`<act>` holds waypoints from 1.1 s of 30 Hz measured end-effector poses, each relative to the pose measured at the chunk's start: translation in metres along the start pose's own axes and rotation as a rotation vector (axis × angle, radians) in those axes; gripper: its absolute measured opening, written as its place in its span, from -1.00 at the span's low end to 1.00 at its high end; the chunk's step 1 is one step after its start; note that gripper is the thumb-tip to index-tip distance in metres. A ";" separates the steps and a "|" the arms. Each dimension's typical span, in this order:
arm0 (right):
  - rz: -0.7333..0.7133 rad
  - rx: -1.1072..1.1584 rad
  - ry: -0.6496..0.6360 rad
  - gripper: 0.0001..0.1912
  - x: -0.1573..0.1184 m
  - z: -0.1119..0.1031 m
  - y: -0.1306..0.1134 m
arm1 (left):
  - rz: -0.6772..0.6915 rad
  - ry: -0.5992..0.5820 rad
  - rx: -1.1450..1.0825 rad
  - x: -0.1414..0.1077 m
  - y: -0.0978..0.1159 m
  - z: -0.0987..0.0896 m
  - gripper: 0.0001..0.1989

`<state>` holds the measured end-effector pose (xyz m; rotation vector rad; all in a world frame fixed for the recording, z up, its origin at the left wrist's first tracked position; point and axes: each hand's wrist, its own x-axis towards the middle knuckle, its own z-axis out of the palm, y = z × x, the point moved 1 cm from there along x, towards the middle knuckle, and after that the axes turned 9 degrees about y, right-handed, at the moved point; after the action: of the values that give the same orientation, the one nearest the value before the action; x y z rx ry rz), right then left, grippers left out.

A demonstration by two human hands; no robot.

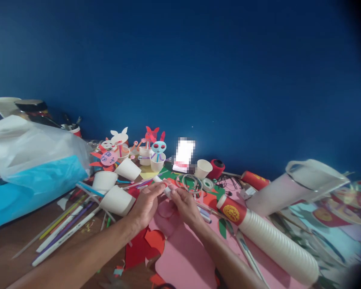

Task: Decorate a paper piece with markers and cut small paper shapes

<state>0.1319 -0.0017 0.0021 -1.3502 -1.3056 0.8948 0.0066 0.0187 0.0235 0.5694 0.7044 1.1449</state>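
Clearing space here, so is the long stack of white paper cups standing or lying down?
Lying down: the stack rests on its side across the pink paper, red end toward the hands.

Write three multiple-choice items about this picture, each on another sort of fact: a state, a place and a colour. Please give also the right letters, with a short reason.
1. What do the left hand and right hand do?
A) Both lie flat on the table
B) Both hold a small white stick at the fingertips
C) Both are out of view

2. Where does the long stack of white paper cups lie?
A) Right of the hands, on a pink sheet
B) Left of the hands, among the straws
C) Under the hands

3. What colour is the wall?
A) White
B) Green
C) Deep blue

1: B, the fingertips of both hands meet on the stick.
2: A, the stack lies across the pink sheet.
3: C, blue fills the upper view.
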 end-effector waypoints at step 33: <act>0.001 0.212 0.200 -0.78 0.005 -0.020 -0.022 | 0.028 0.136 0.165 0.003 -0.002 -0.007 -0.80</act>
<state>0.1466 -0.0021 0.0283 -1.2401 -1.0274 0.8499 0.0034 0.0215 0.0167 0.6462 0.9158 1.1664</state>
